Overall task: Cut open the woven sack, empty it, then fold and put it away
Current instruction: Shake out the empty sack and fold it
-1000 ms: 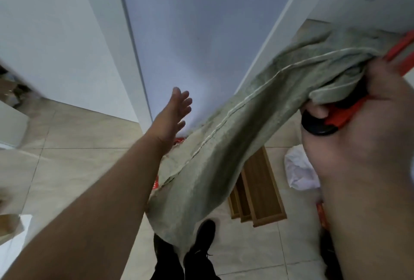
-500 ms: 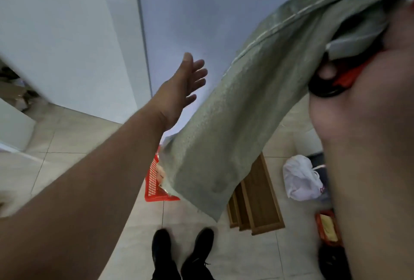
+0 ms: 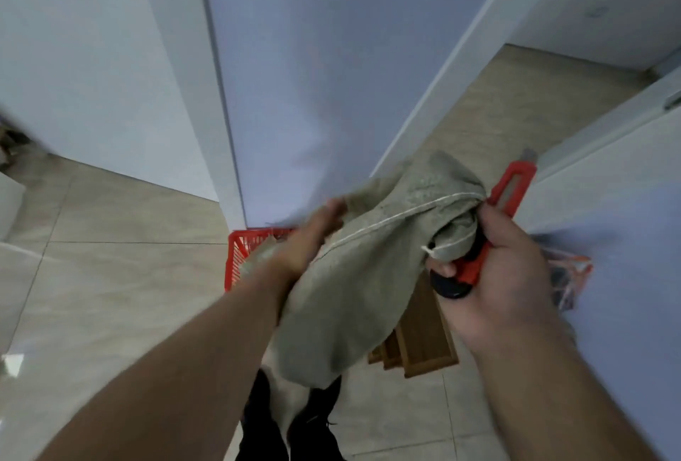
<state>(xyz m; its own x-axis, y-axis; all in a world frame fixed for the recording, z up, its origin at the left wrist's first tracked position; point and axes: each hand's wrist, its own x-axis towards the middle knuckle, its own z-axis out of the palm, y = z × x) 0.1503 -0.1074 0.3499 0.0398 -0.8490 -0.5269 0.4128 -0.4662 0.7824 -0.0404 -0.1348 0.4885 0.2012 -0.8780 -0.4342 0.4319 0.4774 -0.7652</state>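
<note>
Pale floor tiles [image 3: 110, 276] lie below the limp woven sack [image 3: 353, 298]. I grip its bunched end and a red utility knife [image 3: 510, 191] in my right hand [image 3: 505, 276]; my left hand [image 3: 313, 239] clutches the cloth. I'd keep the blade outward and fold along the stitched seam.

The sack [image 3: 353, 287] is coarse, matt grey-green woven cloth with a pale stitched seam; the knife [image 3: 510, 187] has a red plastic body and what looks like a dull metal blade tip; the basket [image 3: 239, 257] is red plastic lattice; the floor [image 3: 110, 276] is glossy tile; the tray [image 3: 423, 350] is smooth brown wood.
</note>
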